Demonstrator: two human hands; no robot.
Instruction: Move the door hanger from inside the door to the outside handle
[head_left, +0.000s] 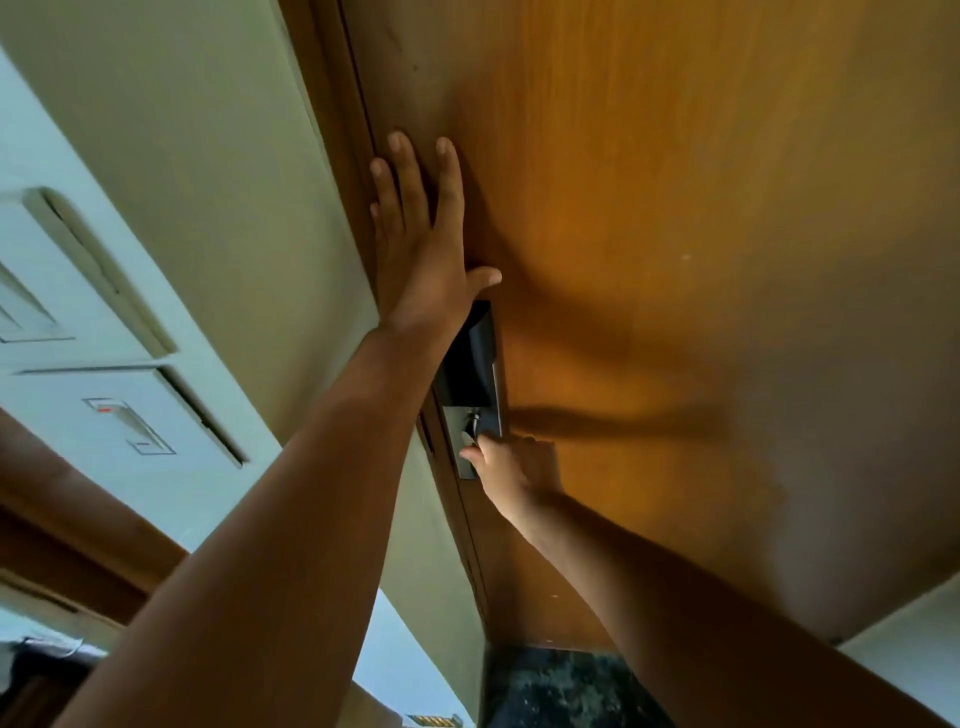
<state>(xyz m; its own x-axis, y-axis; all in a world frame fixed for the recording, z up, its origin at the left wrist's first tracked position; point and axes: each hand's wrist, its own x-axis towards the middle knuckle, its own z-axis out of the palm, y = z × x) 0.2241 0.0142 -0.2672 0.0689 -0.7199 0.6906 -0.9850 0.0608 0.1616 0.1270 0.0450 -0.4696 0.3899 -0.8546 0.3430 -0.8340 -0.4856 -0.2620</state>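
A brown wooden door fills the right of the view. My left hand lies flat on it beside the door frame, fingers spread. Below it a dark lock plate is fixed to the door near its left edge. My right hand is closed around the door handle at the bottom of that plate; the handle itself is mostly hidden by my fingers. No door hanger shows anywhere in view.
A pale wall runs along the left of the door frame, with switch panels mounted on it. Dark patterned carpet lies at the foot of the door.
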